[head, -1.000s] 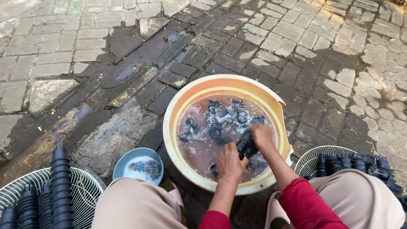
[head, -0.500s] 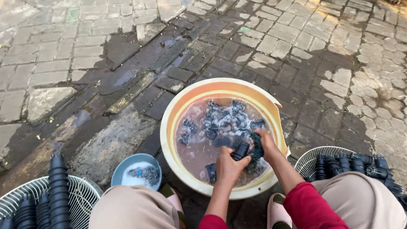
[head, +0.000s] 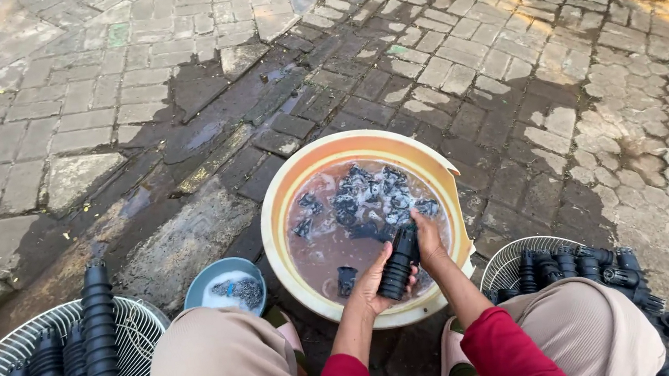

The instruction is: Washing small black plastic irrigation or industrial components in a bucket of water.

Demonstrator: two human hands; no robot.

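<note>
A cream plastic basin [head: 286, 193] with a chipped rim sits on the wet paving, filled with murky soapy water and several small black plastic pots [head: 368, 197]. Over its near side I hold a short stack of black pots [head: 399, 263]. My left hand [head: 372, 282] grips the stack from below. My right hand [head: 427, 236] clasps its upper end. Both sleeves are red, and my knees in beige trousers flank the basin.
A white wire fan-guard basket [head: 138, 317] at lower left holds tall stacks of black pots [head: 100, 341]. A second wire basket [head: 513, 261] at right holds loose black pots [head: 603, 264]. A small blue bowl [head: 225, 287] with foam stands by my left knee.
My hands have lifted a stack of black pots up out of the water toward me; the left hand now supports it from underneath.
</note>
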